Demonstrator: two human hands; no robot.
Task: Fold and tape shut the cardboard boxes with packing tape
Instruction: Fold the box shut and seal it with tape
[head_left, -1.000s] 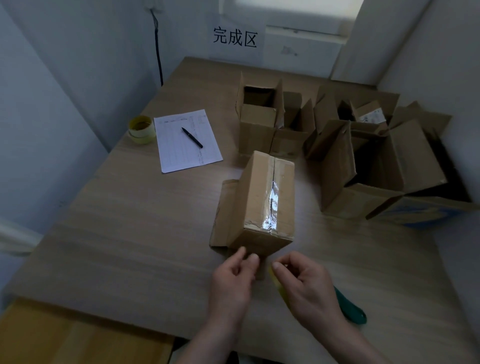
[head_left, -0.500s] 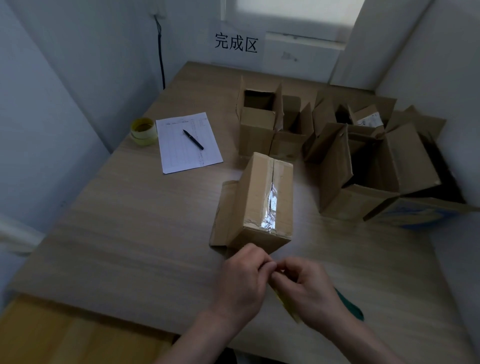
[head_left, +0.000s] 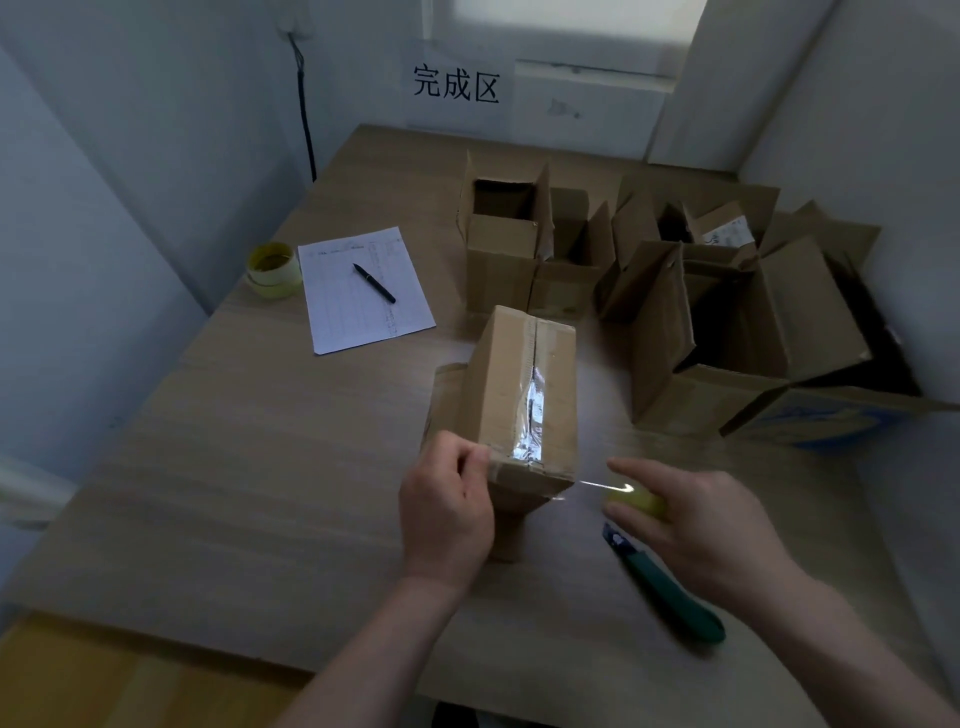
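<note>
A closed cardboard box (head_left: 511, 395) lies lengthwise on the wooden table (head_left: 260, 467), with a shiny strip of clear tape along its top seam. My left hand (head_left: 449, 512) presses the tape end against the box's near left edge. My right hand (head_left: 701, 525) grips a yellowish tape roll (head_left: 636, 501) to the right of the box. A thin band of clear tape (head_left: 597, 486) stretches from the box's near face to the roll.
A green utility knife (head_left: 670, 590) lies by my right wrist. Several open cardboard boxes (head_left: 717, 312) stand at the back right. A sheet of paper (head_left: 363, 291) with a pen (head_left: 374, 283) and a second tape roll (head_left: 274, 270) lie at the left.
My hands were together below the box's near end. The left has gone up to the box's edge, and the right has pulled the roll away to the right, drawing out tape.
</note>
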